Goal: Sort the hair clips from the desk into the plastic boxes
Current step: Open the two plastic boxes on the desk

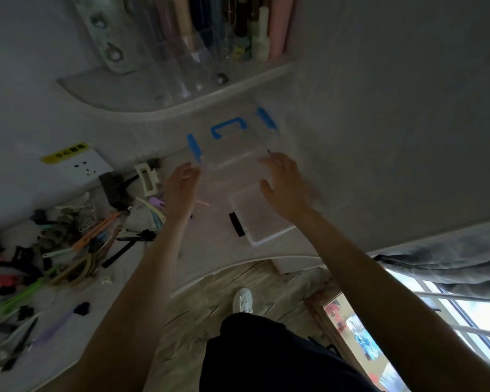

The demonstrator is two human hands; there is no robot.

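Clips (68, 247) lie in a big messy pile on the left part of the white desk (159, 250), close to its front edge, while the clear box (232, 154) with blue latches sits at the back by the wall, and a small box (262, 219) with a black latch sits near the front edge. Between the pile and the boxes the desk top is bare. Both hands reach to the clear box with fingers spread and holding nothing, the left hand (181, 182) at its left side and the right hand (285, 185) over its right side.
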